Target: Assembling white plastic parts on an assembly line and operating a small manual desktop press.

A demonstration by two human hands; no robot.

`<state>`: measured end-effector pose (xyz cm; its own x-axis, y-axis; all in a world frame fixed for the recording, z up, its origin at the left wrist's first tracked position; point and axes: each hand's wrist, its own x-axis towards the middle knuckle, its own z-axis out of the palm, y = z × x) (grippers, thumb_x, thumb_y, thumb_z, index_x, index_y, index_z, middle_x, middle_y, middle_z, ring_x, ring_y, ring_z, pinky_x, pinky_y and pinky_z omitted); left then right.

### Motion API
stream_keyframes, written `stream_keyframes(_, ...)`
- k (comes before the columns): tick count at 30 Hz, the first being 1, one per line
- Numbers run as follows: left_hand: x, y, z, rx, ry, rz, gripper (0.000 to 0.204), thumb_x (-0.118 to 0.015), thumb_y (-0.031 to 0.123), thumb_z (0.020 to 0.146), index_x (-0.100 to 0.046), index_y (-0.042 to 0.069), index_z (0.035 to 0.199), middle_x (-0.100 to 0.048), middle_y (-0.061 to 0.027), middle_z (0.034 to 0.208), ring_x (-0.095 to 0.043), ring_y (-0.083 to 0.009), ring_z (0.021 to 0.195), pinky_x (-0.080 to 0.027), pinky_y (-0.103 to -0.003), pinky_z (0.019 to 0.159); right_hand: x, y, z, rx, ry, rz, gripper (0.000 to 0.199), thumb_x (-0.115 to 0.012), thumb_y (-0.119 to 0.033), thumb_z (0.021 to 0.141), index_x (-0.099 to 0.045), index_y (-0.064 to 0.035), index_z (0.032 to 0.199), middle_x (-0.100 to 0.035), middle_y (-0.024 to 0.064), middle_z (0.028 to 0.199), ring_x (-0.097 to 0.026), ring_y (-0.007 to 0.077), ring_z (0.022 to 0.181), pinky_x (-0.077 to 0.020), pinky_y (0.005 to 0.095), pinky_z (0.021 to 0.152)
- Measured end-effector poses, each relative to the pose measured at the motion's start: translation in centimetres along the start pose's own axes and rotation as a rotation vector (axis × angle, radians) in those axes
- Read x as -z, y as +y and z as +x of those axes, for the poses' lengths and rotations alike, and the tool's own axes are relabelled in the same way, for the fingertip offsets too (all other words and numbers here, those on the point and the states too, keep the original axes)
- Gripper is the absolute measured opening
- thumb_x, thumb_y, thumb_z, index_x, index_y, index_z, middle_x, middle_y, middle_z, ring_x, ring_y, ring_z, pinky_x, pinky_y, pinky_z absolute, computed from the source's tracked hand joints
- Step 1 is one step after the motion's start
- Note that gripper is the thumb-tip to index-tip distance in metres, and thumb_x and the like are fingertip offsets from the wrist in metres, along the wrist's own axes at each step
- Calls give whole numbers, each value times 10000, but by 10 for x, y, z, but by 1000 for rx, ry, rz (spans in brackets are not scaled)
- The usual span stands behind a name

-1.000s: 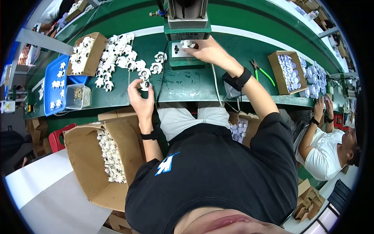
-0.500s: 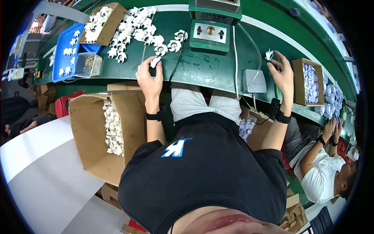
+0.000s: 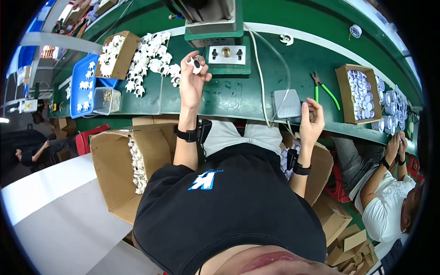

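Observation:
My left hand (image 3: pixel 194 85) is raised just left of the machine's base, its fingers closed around a white finned plastic part (image 3: pixel 197 66) with a dark round centre. My right hand (image 3: pixel 312 120) is at the bench's near edge, beside the grey box-shaped unit (image 3: pixel 286 104). Its fingers are loosely curled and apart from the thumb, with nothing visible between them. Another white finned part (image 3: pixel 287 39) lies farther back on the green bench (image 3: pixel 270 68). The machine's green base (image 3: pixel 228 68) carries a plate with a brass-coloured fitting (image 3: pixel 226 52).
Green-handled pliers (image 3: pixel 327 90) lie left of a carton of pale round parts (image 3: pixel 362 94). White parts (image 3: pixel 149 55) are heaped at left, near a carton (image 3: pixel 123 59), a blue tray (image 3: pixel 79 98) and a clear tub (image 3: pixel 107 101). Cables cross the bench. A co-worker (image 3: pixel 385 201) sits at right.
My left hand has moved toward the machine, still holding a white part. My right hand has drawn back toward me from beside another white part, which is now farther back on the bench.

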<state>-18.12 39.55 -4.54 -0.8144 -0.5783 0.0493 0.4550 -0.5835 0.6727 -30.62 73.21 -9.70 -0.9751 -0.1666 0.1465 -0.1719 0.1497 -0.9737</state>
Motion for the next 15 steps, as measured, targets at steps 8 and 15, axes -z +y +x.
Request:
stream_keyframes(8, -55, -17, 29, -413, -13, 1555, 354, -832, 241, 866, -696, -29, 1050, -713, -130, 952, -637, -190, 801, -526, -364, 718, -3, -4, 4, 7, 67, -5, 171, -696, -59, 1004, -692, 19, 1156, -638, 2, 922, -572, 35, 837, -452, 174, 638)
stream_keyframes(15, -62, -12, 45, -180, 49, 1572, 436, -892, 290, 790, -714, -43, 1007, -731, -161, 975, -689, -286, 865, -542, -402, 760, -14, -14, 8, 22, 70, -49, 140, -726, -58, 944, -726, -13, 1076, -671, 32, 932, -594, 48, 766, -369, 191, 539)
